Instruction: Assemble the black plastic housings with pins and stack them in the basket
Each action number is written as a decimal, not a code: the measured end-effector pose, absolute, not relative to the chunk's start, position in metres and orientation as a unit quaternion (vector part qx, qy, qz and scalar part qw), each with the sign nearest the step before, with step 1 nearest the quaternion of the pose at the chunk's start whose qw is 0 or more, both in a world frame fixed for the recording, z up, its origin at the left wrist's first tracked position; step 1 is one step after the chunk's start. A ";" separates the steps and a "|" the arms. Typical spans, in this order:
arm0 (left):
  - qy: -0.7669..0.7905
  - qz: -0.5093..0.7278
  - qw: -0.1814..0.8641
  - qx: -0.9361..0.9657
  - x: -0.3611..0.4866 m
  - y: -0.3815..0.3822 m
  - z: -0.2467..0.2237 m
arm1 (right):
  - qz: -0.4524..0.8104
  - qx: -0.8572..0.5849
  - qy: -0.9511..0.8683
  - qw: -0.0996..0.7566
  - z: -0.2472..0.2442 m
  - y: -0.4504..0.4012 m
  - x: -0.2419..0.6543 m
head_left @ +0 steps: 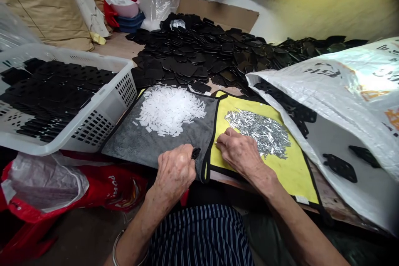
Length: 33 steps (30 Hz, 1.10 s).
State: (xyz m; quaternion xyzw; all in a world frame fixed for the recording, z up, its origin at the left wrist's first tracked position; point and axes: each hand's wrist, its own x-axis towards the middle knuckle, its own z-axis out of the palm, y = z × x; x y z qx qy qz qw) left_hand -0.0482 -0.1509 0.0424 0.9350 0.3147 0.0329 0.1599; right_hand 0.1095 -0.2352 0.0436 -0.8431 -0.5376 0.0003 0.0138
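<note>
Gripping black part (195,153), left hand (177,165) near edge of gray cloth (131,143), right hand (240,150) pinching tiny piece (216,143) over bare yellow cloth (285,176)

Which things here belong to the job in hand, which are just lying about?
In the job, seemingly:
small black part in left hand
white plastic strips
thin silver metal pins by right hand
flat black plates
grey cloth
yellow cloth

Lying about, seemingly:
brown cardboard sheet
round pink tub
red printed bag

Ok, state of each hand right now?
Left hand: closed, holding a small black part.
Right hand: pinched shut over the yellow cloth, apparently on a tiny pale piece.
</note>
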 end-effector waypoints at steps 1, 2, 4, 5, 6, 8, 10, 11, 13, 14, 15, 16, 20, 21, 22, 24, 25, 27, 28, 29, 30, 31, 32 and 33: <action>0.317 0.031 0.157 0.935 -0.048 -0.151 0.042 | 0.017 -0.842 -0.539 -0.011 0.045 -0.237 0.113; 0.319 0.028 0.155 0.934 -0.048 -0.151 0.043 | 0.039 -0.836 -0.547 -0.018 0.047 -0.239 0.116; 0.321 0.025 0.157 0.934 -0.048 -0.150 0.043 | 0.074 -0.824 -0.563 0.000 0.050 -0.243 0.124; 0.320 0.024 0.159 0.934 -0.048 -0.150 0.044 | 0.079 -0.820 -0.566 0.012 0.052 -0.244 0.126; 0.318 0.023 0.161 0.934 -0.048 -0.150 0.044 | 0.079 -0.819 -0.568 0.017 0.053 -0.244 0.128; 0.317 0.023 0.164 0.934 -0.047 -0.150 0.045 | 0.072 -0.819 -0.569 0.000 0.055 -0.242 0.129; 0.319 0.024 0.161 0.934 -0.047 -0.151 0.046 | 0.066 -0.808 -0.584 -0.040 0.054 -0.236 0.126; 0.319 0.025 0.158 0.934 -0.047 -0.151 0.047 | 0.061 -0.797 -0.598 -0.061 0.054 -0.232 0.124; 0.314 0.025 0.152 0.937 -0.046 -0.151 0.047 | 0.050 -0.766 -0.633 -0.098 0.052 -0.225 0.120; 0.309 0.025 0.150 0.939 -0.046 -0.151 0.047 | 0.046 -0.749 -0.651 -0.111 0.051 -0.223 0.120; 0.304 0.026 0.149 0.941 -0.046 -0.151 0.047 | 0.046 -0.734 -0.667 -0.116 0.051 -0.221 0.120; 0.300 0.028 0.149 0.942 -0.045 -0.151 0.047 | 0.057 -0.727 -0.677 -0.105 0.051 -0.220 0.121; 0.301 0.038 0.143 0.942 -0.045 -0.150 0.046 | 0.133 -0.740 -0.659 0.019 0.056 -0.224 0.131; 0.300 0.039 0.143 0.942 -0.046 -0.150 0.046 | 0.148 -0.746 -0.647 0.049 0.057 -0.225 0.132; 0.299 0.039 0.144 0.942 -0.046 -0.150 0.046 | 0.170 -0.751 -0.632 0.090 0.058 -0.227 0.133; 0.297 0.041 0.151 0.942 -0.047 -0.149 0.045 | 0.249 -0.749 -0.570 0.228 0.055 -0.228 0.128; 0.297 0.043 0.155 0.941 -0.047 -0.149 0.045 | 0.298 -0.735 -0.520 0.317 0.053 -0.228 0.124; 0.297 0.047 0.160 0.940 -0.047 -0.149 0.045 | 0.376 -0.686 -0.412 0.467 0.045 -0.225 0.113; 0.296 0.050 0.160 0.940 -0.046 -0.149 0.045 | 0.395 -0.667 -0.375 0.509 0.041 -0.224 0.107; 0.296 0.053 0.160 0.940 -0.046 -0.149 0.045 | 0.406 -0.653 -0.346 0.537 0.037 -0.222 0.102; 0.296 0.055 0.160 0.940 -0.046 -0.149 0.044 | 0.412 -0.645 -0.325 0.555 0.034 -0.220 0.098; 0.296 0.056 0.159 0.940 -0.045 -0.149 0.044 | 0.417 -0.640 -0.312 0.565 0.031 -0.219 0.095; 0.295 0.057 0.158 0.941 -0.045 -0.149 0.044 | 0.420 -0.637 -0.304 0.570 0.028 -0.218 0.094; 0.295 0.056 0.158 0.941 -0.045 -0.149 0.043 | 0.421 -0.636 -0.304 0.571 0.027 -0.217 0.094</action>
